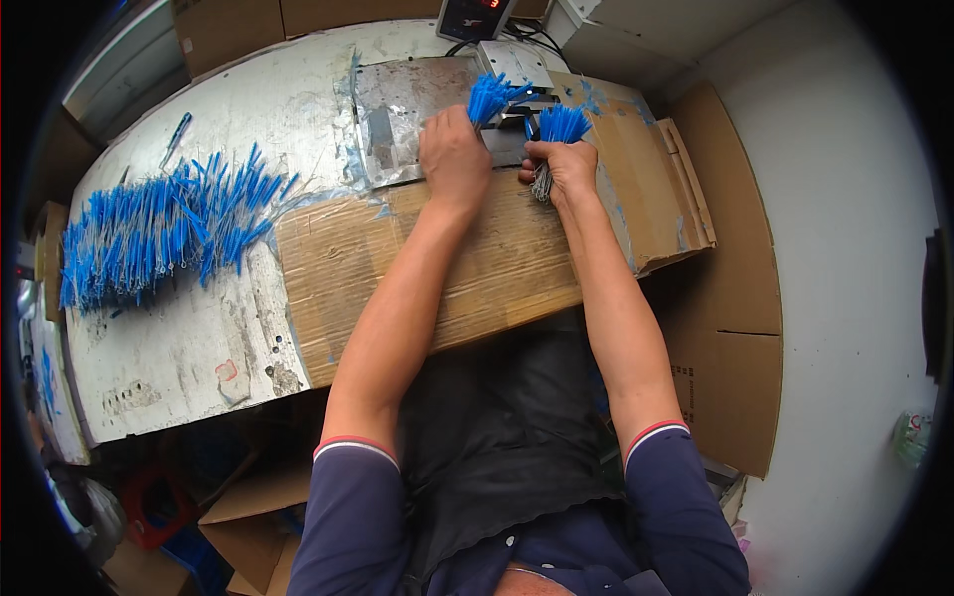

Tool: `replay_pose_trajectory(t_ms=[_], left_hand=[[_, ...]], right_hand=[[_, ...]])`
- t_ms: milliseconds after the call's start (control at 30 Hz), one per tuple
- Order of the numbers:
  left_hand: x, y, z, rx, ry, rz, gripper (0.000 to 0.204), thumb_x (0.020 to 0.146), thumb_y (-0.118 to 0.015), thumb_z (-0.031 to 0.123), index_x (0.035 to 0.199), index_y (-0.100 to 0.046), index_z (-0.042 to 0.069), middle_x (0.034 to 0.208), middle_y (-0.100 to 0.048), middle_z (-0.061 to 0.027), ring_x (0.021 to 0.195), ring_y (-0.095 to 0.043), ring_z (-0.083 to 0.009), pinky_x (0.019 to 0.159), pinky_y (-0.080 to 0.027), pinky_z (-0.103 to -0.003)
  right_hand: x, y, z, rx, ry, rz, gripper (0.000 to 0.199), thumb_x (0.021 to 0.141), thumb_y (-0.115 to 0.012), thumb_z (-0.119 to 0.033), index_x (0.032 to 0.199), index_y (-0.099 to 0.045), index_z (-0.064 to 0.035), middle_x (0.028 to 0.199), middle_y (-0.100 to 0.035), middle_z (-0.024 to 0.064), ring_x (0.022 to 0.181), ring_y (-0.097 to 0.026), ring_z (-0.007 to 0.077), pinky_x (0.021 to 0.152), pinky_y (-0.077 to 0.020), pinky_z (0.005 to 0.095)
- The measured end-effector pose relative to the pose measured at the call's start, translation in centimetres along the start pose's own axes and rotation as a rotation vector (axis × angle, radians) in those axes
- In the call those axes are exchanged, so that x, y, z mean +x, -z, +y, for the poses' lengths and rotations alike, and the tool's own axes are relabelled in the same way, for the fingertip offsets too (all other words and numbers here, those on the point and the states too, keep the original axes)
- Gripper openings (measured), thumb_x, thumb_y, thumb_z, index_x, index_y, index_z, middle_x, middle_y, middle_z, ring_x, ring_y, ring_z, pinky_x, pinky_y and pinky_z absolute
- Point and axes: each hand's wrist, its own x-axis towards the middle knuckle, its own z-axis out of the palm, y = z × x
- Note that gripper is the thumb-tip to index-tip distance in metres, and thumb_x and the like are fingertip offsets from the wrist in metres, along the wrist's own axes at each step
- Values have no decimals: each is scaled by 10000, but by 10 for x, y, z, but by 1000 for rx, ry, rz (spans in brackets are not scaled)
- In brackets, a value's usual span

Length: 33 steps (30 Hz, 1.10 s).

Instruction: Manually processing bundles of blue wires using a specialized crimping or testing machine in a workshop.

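Both hands are up at the far part of the counter (189, 353), apart but near each other, each closed on a bunch of blue-tipped wire brushes. The left hand (455, 157) is wrapped around the left bunch (491, 97), fingers mostly hidden, blue ends fanning out beyond the fist. Just beside it, the right hand (570, 167) grips the right bunch (563, 125) mid-length: blue heads above, grey wire stems (542, 185) hanging below. That grip on the stems, I'd judge, leaves the soft heads uncrushed and the bunch even.

Under and behind the 2 hands sits a worn metal plate (412, 81), and beyond it a pale box (514, 62) and a dark unit with a red display (477, 18). Nearer the body, a cardboard sheet (417, 283) covers the edge beneath the forearms, probably as padding.

Out to the left, a long heap of brushes (149, 238) lies roughly side by side, presumably so a handful lifts easily, with a blue pen-like tool (177, 139) behind it.
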Motion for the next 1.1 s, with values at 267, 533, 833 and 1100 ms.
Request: replay_pose_trajectory(t_ms=[267, 533, 833, 1100], left_hand=[[-2, 2, 1, -69, -8, -142, 143, 824, -635, 34, 958, -586, 41, 876, -656, -178, 883, -630, -396, 770, -479, -513], [-2, 1, 3, -45, -9, -191, 157, 799, -612, 2, 951, -605, 42, 888, -664, -179, 884, -641, -393, 778, -492, -503], [-2, 2, -1, -11, -37, -229, 164, 809, -612, 16, 972, -623, 35, 916, -670, -181, 900, -638, -384, 792, -496, -489], [0, 4, -5, 59, -112, -255, 119, 839, -608, 53, 956, -617, 35, 909, -673, -188, 890, -636, -399, 784, -496, -496]], right_hand=[[-3, 17, 3, 249, -18, -120, 107, 795, -697, 60, 842, -606, 94, 751, -650, 200, 596, -666, 296, 503, -594, 413], [-5, 21, 6, 166, 33, -73, 132, 788, -717, 52, 873, -623, 92, 775, -672, 191, 635, -700, 296, 556, -631, 411], [-15, 26, 5, 119, 73, -48, 75, 766, -696, 70, 788, -628, 95, 696, -660, 165, 553, -677, 241, 466, -596, 363], [-14, 31, 5, 112, 132, 0, 67, 743, -700, 62, 733, -638, 85, 661, -655, 156, 526, -668, 235, 449, -582, 338]])
